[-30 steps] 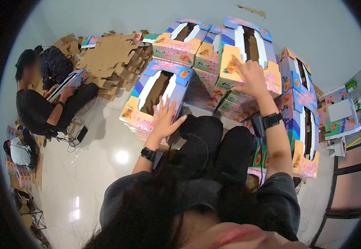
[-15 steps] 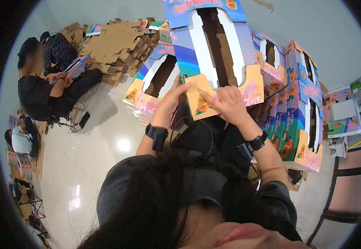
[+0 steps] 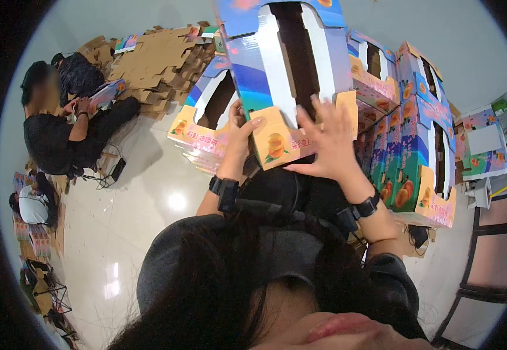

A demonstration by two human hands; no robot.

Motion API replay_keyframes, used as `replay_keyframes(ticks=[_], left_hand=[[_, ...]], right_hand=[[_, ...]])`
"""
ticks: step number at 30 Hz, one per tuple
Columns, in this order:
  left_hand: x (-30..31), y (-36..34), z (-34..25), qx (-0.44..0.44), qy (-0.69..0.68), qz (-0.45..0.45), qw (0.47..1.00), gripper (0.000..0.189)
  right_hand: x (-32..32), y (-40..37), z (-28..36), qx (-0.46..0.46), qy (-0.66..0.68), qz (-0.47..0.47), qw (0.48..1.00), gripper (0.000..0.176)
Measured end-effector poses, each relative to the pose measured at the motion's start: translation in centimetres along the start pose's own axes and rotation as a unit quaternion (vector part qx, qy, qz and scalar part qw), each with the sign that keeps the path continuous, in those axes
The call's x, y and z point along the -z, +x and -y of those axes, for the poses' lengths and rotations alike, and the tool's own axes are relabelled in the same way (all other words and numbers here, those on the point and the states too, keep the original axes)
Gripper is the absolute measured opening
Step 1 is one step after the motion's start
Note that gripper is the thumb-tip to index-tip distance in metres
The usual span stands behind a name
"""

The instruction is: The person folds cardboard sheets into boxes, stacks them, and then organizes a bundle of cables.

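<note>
A person seated on the glossy pale floor [image 3: 142,192] holds a blue, pink and orange printed cardboard box [image 3: 253,76] up in front of them, tilted, with its long window cut-out facing the camera and its orange peach-printed end flap nearest the body. The left hand [image 3: 237,140] is clamped on that flap's left edge, fingers curled over the front. The right hand [image 3: 330,146] lies on the right part of the same flap, fingers spread wide across its face and thumb along the lower edge, so the flap sits between thumb and fingers. Each wrist carries a black strap, 1 on the left [image 3: 224,189] and 1 on the right [image 3: 367,205].

Just behind the left hand, a matching box tops a low stack [image 3: 198,125]. To the right stands a taller stack of the same printed boxes [image 3: 417,134], close beside the raised box. Further back lies a heap of flat brown cardboard sheets [image 3: 154,58]. At the far left a co-worker in dark clothes [image 3: 55,140] sits on the floor, both hands on another printed box [image 3: 105,93].
</note>
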State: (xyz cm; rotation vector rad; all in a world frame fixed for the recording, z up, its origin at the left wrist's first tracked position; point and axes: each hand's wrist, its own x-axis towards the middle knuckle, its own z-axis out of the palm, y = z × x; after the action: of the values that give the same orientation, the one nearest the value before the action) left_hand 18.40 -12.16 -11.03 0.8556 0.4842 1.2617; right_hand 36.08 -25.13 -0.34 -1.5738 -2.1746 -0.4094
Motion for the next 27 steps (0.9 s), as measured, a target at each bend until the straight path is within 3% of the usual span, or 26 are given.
replay_keyframes(ticks=[1, 2, 4, 5, 6, 8, 11, 14, 15, 18, 23, 25, 27], left_hand=[[0.4, -0.2, -0.3, -0.004, 0.001, 0.013, 1.0, 0.076], [0.3, -0.5, -1.1, 0.0, -0.005, 0.017, 1.0, 0.076], [0.2, -1.2, -2.7, 0.007, -0.018, 0.023, 1.0, 0.077], [1.1, -1.0, -2.6, 0.015, -0.011, 0.035, 0.999, 0.079], [2.1, -1.0, -2.3, 0.027, -0.009, 0.038, 0.999, 0.081], [3.1, -1.0, -2.3, 0.047, -0.005, 0.046, 0.998, 0.083], [4.1, -1.3, -1.8, 0.072, 0.018, 0.036, 0.997, 0.088], [4.0, -2.5, -2.4, 0.103, 0.018, 0.027, 0.994, 0.09], [3.7, -2.9, -2.8, 0.117, 0.015, 0.022, 0.993, 0.09], [4.8, -1.7, -3.8, 0.158, 0.102, 0.066, 0.98, 0.094], [5.1, -1.3, -3.9, 0.116, 0.13, 0.101, 0.98, 0.1], [4.9, -1.5, -4.0, 0.119, 0.121, 0.113, 0.979, 0.102], [4.8, -1.7, -4.0, 0.119, 0.119, 0.127, 0.977, 0.103]], right_hand=[[1.1, -0.2, -0.5, -0.035, -0.006, -0.023, 0.999, 0.099], [1.2, -0.4, -2.2, -0.051, 0.027, -0.106, 0.993, 0.104], [1.7, -1.1, -5.6, -0.137, 0.02, -0.173, 0.975, 0.1], [1.9, -1.1, -7.0, -0.206, 0.118, -0.164, 0.957, 0.097], [0.9, -1.8, -9.1, -0.236, 0.271, -0.123, 0.925, 0.097], [-0.5, -2.8, -11.6, -0.298, 0.552, -0.044, 0.778, 0.098], [-2.3, -4.0, -10.6, -0.292, 0.687, -0.014, 0.665, 0.098], [-3.3, -4.1, -9.8, -0.305, 0.634, 0.033, 0.71, 0.093], [-3.3, -4.3, -9.4, -0.327, 0.663, 0.029, 0.673, 0.088], [-5.5, -5.7, -9.0, -0.317, 0.653, 0.004, 0.688, 0.084], [-5.4, -7.4, -11.1, -0.304, 0.623, 0.107, 0.712, 0.106], [-4.3, -7.4, -12.7, -0.299, 0.68, 0.04, 0.668, 0.11], [-2.8, -5.8, -13.2, -0.281, 0.686, -0.055, 0.669, 0.113]])
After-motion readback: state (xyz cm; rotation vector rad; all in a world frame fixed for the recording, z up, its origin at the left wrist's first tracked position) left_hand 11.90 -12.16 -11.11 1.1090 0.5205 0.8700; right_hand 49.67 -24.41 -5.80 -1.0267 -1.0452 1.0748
